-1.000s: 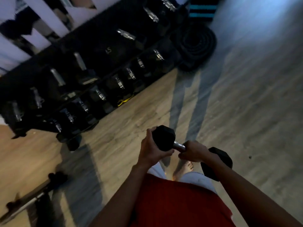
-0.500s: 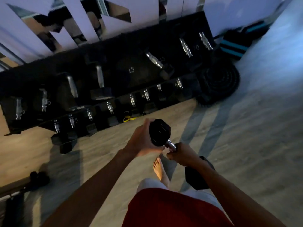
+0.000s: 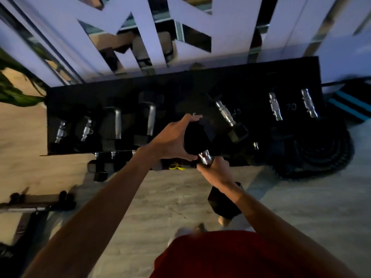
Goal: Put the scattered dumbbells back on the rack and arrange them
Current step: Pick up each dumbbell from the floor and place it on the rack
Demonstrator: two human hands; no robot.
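I carry a black hex dumbbell (image 3: 195,140) with a chrome handle, held over the front of the black rack (image 3: 261,77). My left hand (image 3: 172,139) cups its far head, thumb underneath and fingers over the top. My right hand (image 3: 215,173) grips the handle, and the near head hangs below my wrist. The rack's upper tier holds several dumbbells, among them a skewed one (image 3: 230,121) just right of my load and two more by the "20" mark (image 3: 291,106). A lower tier of smaller dumbbells (image 3: 112,157) shows under my left forearm.
A coiled black rope (image 3: 321,155) lies on the floor at the rack's right end, beside a black and teal pad (image 3: 349,107). A bar with dark ends (image 3: 36,203) lies on the floor at left. A small yellow item (image 3: 176,167) sits under the rack.
I have stepped up to the rack. The dumbbell has moved forward and up, from over the floor to over the rack's upper tier. Both hands keep their hold.
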